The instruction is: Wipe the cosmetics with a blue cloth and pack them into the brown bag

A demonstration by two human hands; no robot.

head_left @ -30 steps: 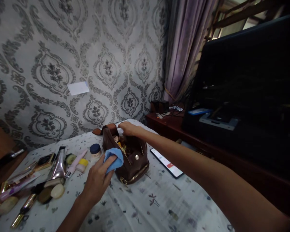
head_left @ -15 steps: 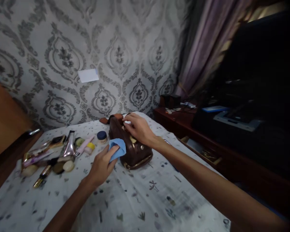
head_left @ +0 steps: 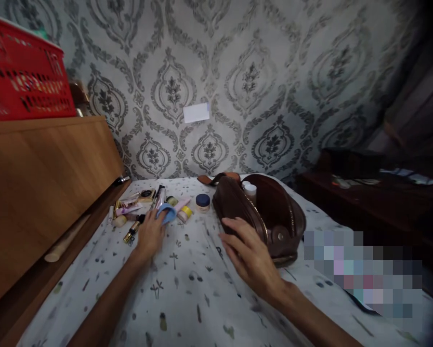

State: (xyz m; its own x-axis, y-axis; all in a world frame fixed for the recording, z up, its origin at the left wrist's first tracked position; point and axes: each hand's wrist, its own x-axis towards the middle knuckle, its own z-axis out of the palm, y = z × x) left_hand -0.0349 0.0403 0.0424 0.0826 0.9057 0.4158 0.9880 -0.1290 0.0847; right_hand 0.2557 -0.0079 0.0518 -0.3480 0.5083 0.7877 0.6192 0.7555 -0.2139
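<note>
The right hand (head_left: 250,258) had moved off the mouth of the brown bag (head_left: 234,202), baring white-capped bottles (head_left: 250,193) inside; its fingers spread loosely, grasping nothing, by the near left side, contact unclear. The left hand (head_left: 151,234), gripping a blue cloth (head_left: 167,213), had shifted left to the cosmetics (head_left: 127,208). A blue-lidded jar (head_left: 203,202) stood between cloth and bag; a red basket (head_left: 28,72) sat far left.

A dark brown bag (head_left: 235,203) stands right of centre, its gold-toothed zip (head_left: 256,212) undone and mouth gaping; a small blue cloth (head_left: 167,213), bunched up, is to its left.
</note>
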